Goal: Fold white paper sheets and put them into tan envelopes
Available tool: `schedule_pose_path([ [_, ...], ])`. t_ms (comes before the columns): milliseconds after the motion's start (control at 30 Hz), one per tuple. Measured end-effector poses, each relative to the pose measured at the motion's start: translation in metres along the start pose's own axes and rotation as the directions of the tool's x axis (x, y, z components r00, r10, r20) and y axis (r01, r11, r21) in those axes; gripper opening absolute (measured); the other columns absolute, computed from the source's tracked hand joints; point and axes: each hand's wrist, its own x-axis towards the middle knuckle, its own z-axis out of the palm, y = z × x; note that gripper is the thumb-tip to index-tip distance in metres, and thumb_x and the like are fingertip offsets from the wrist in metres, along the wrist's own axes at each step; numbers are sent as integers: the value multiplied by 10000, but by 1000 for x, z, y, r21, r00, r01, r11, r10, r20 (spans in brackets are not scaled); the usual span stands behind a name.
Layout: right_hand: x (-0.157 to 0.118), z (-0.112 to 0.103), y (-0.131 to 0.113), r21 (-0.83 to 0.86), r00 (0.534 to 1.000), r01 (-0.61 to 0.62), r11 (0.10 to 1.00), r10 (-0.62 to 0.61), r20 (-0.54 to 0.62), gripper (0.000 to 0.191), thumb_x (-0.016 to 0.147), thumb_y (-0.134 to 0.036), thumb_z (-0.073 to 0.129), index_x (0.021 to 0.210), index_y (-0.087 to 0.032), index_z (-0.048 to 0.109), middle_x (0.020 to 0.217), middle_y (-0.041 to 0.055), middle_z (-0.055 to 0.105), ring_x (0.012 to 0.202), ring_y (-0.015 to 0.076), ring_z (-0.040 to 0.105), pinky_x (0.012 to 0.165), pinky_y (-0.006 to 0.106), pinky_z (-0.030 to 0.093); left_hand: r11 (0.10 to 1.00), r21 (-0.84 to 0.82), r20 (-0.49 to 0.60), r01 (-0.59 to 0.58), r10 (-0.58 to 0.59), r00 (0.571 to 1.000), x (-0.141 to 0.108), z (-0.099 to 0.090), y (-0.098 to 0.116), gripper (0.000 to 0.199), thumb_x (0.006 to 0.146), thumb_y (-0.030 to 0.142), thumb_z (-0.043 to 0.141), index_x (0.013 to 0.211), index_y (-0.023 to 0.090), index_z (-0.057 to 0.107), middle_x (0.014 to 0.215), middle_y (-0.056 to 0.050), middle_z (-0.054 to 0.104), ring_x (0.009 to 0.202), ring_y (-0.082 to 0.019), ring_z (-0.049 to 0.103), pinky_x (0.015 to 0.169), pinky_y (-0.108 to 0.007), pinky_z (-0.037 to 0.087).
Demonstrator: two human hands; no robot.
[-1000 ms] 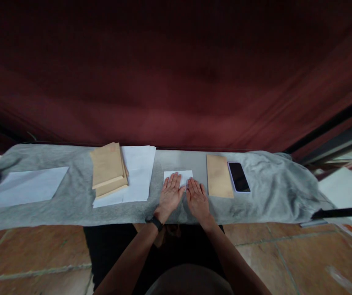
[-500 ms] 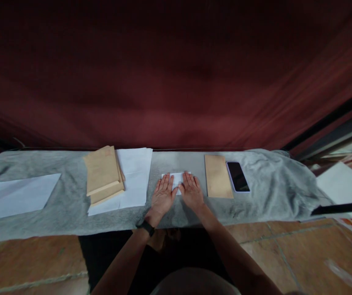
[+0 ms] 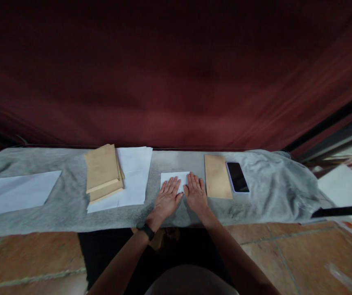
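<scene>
A small white folded paper [image 3: 176, 175] lies on the grey cloth in front of me, its lower part covered by my hands. Flat on its left part rests my left hand [image 3: 167, 197], fingers spread; a dark band circles that wrist. My right hand [image 3: 196, 194] lies flat at the paper's right edge with its fingers stretched out. Just right of it is a brown envelope [image 3: 219, 177], then a phone [image 3: 238, 177] with a dark screen and a pale purple edge.
Brown envelopes [image 3: 102, 170] overlap a stack of white sheets [image 3: 136, 176] left of my hands. Another white sheet [image 3: 22, 192] lies at the far left. A dark red curtain [image 3: 163, 82] hangs behind the grey cloth [image 3: 71, 213]. Tiled floor [image 3: 34, 258] shows below.
My right hand has shifted slightly right and my left hand a little down and right. More of the white paper's upper part shows.
</scene>
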Motion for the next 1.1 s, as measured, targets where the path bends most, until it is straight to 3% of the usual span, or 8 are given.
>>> schedule_pose_path([
  [267, 0, -3, -1, -3, 1000, -10, 1000, 10, 26, 553, 1069, -320, 374, 1560, -64, 370, 1587, 179, 417, 1457, 318, 401, 1193, 540, 284, 987, 6, 74, -160, 159, 985, -3, -7, -49, 482, 1051, 350, 405, 1501, 189, 470, 1593, -96, 445, 1493, -198, 385, 1242, -406, 316],
  [433, -1, -3, -2, 3, 1000, -9, 1000, 9, 6, 560, 1067, -321, 364, 1563, -60, 362, 1580, 186, 429, 1451, 320, 411, 1189, 541, 284, 975, 39, 94, -220, 215, 972, -4, -8, -61, 442, 1053, 288, 371, 1464, 206, 509, 1568, -92, 486, 1485, -180, 396, 1250, -403, 296],
  [533, -1, -2, -2, 2, 1000, -3, 1000, 3, -4, 563, 1067, -324, 357, 1564, -60, 361, 1577, 186, 434, 1447, 323, 415, 1189, 542, 280, 985, 4, 70, -172, 172, 983, -7, -9, -63, 455, 1059, 283, 322, 1467, 190, 501, 1565, -91, 491, 1481, -172, 401, 1251, -385, 297],
  [667, -1, -2, -3, -5, 1000, -15, 1000, 15, 2, 564, 1068, -327, 355, 1567, -62, 356, 1586, 185, 419, 1456, 322, 402, 1196, 541, 266, 998, -39, 32, -39, 41, 999, -4, -9, -49, 495, 1068, 311, 255, 1463, 146, 503, 1558, -117, 495, 1473, -204, 418, 1256, -406, 294],
  [733, -2, -3, -4, -6, 1000, -25, 1000, 25, 9, 566, 1067, -321, 353, 1570, -61, 350, 1591, 186, 410, 1467, 323, 385, 1200, 548, 258, 999, -40, 13, 15, -15, 1000, 4, -6, -32, 531, 1072, 337, 231, 1487, 107, 469, 1577, -152, 459, 1483, -224, 402, 1250, -418, 306],
  [933, -3, -6, -5, -2, 997, -10, 1000, 11, 74, 566, 1016, -174, 319, 1574, -76, 349, 1615, 184, 367, 1493, 323, 348, 1194, 571, 267, 992, -86, 4, 92, -92, 996, 36, 11, 20, 564, 1061, 392, 279, 1546, 129, 397, 1609, -129, 414, 1525, -239, 322, 1255, -471, 279],
  [1100, -3, -6, -5, -8, 998, -14, 1000, 15, 66, 566, 1028, -202, 321, 1581, -76, 333, 1612, 184, 371, 1486, 328, 363, 1197, 571, 267, 989, -49, -4, 139, -140, 990, 35, 16, 15, 614, 1058, 427, 285, 1566, 89, 347, 1643, -129, 345, 1552, -232, 249, 1277, -450, 215],
])
